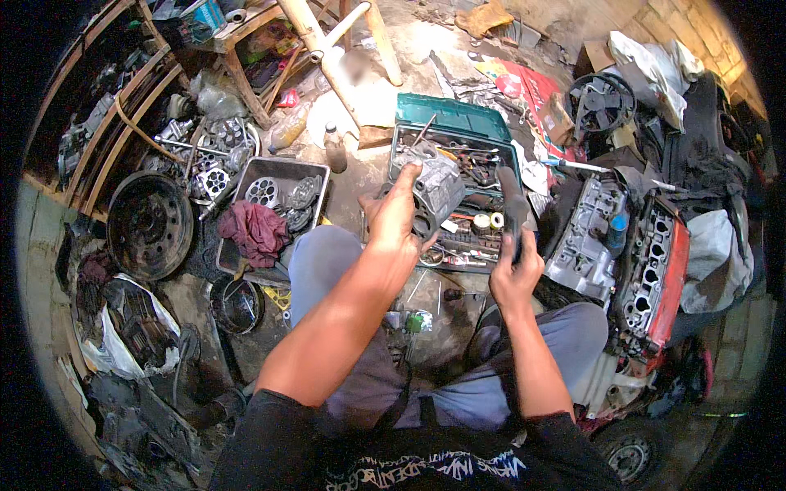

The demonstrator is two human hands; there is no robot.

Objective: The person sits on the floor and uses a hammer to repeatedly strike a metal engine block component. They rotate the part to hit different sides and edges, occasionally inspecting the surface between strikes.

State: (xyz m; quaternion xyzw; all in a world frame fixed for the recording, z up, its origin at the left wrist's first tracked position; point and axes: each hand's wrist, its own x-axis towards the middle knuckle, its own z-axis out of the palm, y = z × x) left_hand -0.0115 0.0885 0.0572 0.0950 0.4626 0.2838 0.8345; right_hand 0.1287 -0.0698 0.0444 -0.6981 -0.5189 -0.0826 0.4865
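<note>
My left hand [390, 211] is closed around a grey cast-metal housing [442, 186], which looks like a compressor body, with round openings in its near end. Its thumb presses on the upper left side, and the housing is raised over an open green toolbox [454, 119]. To the right, my right hand [517, 274] grips a dark mallet [512, 209], upright and apart from the housing. Sockets, wrenches and two pale tape rolls [489, 221] lie in the toolbox. Part of its contents is hidden behind the housing.
A grey bin [322, 191] with metal parts and a maroon rag [254, 235] stands left. Beyond it are a wheel rim [150, 225] and piled parts. On the right lie an engine cover [583, 237], a cylinder head [649, 274] and a steering wheel [602, 105]. A bottle [334, 151] stands ahead.
</note>
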